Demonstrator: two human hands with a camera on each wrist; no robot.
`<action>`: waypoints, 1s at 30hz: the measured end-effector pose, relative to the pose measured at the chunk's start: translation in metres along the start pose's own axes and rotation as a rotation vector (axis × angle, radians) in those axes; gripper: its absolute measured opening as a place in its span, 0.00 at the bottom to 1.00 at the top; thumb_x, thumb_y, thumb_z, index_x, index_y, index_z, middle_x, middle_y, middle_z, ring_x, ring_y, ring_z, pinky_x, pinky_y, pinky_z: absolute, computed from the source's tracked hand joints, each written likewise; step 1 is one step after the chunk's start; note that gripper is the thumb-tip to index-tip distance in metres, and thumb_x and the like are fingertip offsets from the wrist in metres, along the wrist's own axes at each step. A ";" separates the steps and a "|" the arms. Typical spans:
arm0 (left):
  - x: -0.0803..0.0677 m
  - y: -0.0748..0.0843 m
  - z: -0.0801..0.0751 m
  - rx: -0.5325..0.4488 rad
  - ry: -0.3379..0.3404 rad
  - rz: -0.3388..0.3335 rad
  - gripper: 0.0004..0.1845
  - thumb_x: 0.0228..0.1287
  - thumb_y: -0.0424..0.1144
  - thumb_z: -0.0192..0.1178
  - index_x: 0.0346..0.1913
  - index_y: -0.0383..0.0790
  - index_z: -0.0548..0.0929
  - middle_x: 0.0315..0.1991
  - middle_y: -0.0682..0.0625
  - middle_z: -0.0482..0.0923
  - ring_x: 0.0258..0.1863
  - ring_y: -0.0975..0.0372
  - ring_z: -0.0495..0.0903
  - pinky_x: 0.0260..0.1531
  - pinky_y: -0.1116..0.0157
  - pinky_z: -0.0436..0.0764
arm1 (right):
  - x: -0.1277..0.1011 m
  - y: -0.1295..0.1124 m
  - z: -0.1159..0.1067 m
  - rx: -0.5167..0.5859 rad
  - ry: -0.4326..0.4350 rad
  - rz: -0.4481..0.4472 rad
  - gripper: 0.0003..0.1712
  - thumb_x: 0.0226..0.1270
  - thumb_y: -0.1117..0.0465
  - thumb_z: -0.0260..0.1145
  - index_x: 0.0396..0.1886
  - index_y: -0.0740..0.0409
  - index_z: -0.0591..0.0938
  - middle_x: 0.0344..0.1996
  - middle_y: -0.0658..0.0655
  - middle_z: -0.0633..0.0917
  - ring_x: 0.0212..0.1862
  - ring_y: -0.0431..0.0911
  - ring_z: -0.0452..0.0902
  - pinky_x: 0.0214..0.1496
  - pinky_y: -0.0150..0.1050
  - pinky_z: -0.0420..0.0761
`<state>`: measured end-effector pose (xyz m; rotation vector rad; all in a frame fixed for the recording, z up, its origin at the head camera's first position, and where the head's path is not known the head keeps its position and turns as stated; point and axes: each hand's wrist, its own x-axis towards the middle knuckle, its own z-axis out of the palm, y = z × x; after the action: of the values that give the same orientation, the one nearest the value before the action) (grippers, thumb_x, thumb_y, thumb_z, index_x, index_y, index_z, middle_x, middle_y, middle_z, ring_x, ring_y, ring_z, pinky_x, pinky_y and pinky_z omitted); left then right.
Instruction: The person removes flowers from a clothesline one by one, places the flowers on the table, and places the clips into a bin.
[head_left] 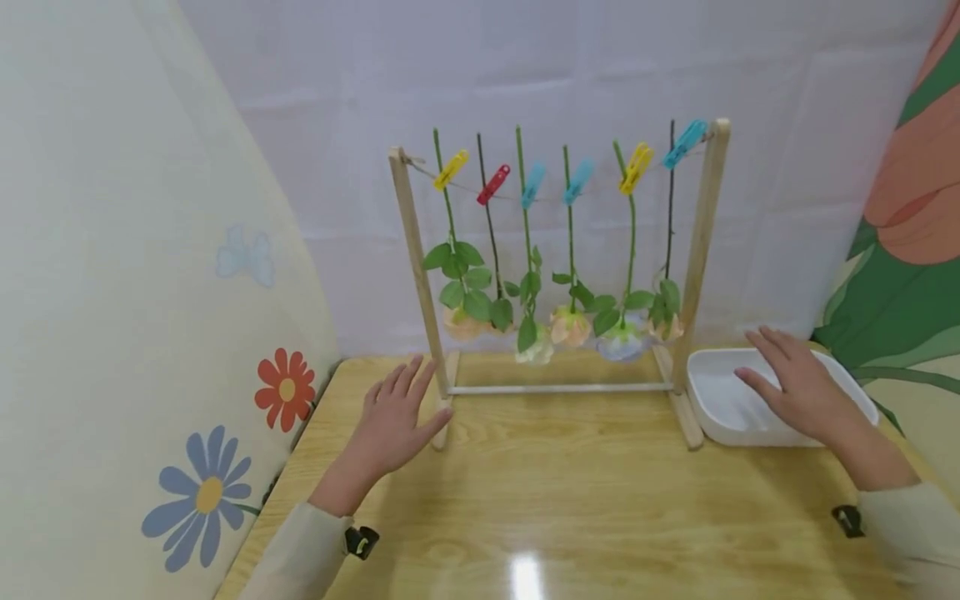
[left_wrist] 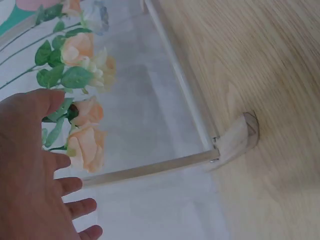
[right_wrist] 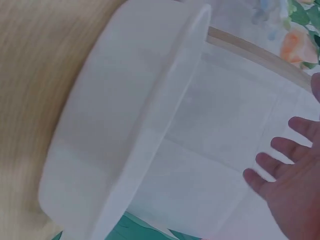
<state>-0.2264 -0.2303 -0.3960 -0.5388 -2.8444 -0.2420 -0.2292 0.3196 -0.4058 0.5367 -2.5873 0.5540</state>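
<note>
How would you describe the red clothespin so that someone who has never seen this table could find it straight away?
Start at the wooden rack standing at the back of the table, beyond both hands. Six flower stems hang upside down from the string across its top, each held by a clothespin. The red clothespin is second from the left post, on a dark stem; its neighbours are yellow and blue, and it is the only red one.

Both bare hands (head_left: 393,421) emerge from pale beige long sleeves (head_left: 300,554), each wrist carrying a small black clip-like device (head_left: 362,541).
</note>
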 end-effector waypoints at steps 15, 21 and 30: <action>0.029 0.031 -0.028 -0.030 0.415 0.210 0.31 0.57 0.48 0.61 0.62 0.38 0.70 0.53 0.43 0.75 0.52 0.49 0.73 0.48 0.48 0.74 | 0.039 -0.024 -0.039 0.087 0.242 -0.088 0.24 0.63 0.65 0.62 0.60 0.63 0.73 0.51 0.67 0.76 0.50 0.53 0.71 0.50 0.40 0.70; 0.043 0.050 -0.032 -0.044 0.444 0.252 0.29 0.58 0.46 0.60 0.61 0.37 0.71 0.51 0.43 0.76 0.50 0.49 0.75 0.48 0.48 0.74 | 0.052 -0.033 -0.048 0.201 0.341 -0.117 0.24 0.60 0.71 0.63 0.58 0.64 0.76 0.48 0.62 0.79 0.48 0.22 0.69 0.49 0.13 0.64; 0.067 0.076 -0.037 -0.052 0.506 0.313 0.27 0.59 0.45 0.58 0.59 0.33 0.72 0.50 0.43 0.77 0.48 0.51 0.75 0.49 0.53 0.75 | 0.073 -0.046 -0.069 0.432 0.327 0.037 0.23 0.66 0.67 0.59 0.61 0.60 0.73 0.51 0.41 0.77 0.50 0.28 0.72 0.48 0.14 0.69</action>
<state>-0.2512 -0.1455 -0.3337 -0.7936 -2.2379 -0.3387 -0.2458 0.2922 -0.2998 0.4846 -2.1750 1.1256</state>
